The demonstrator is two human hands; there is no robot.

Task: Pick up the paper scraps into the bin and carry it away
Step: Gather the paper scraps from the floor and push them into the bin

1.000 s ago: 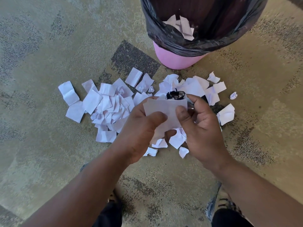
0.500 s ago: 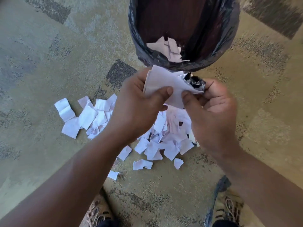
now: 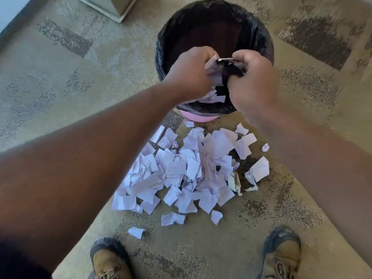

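From the head camera, your left hand (image 3: 190, 72) and right hand (image 3: 251, 81) meet above the open mouth of the bin (image 3: 171, 43), both with fingers curled around one bundle of paper (image 3: 214, 72), white sheet wrapped about something dark and crinkled. The bin is round, pink at its base, lined with a glossy black bag; a few flat white pieces lie inside. Just in front of it, between bin and your tan boots (image 3: 109, 262), the paper scraps (image 3: 187, 174) lie heaped on mottled beige carpet (image 3: 60, 77): torn, creased, mostly rectangular.
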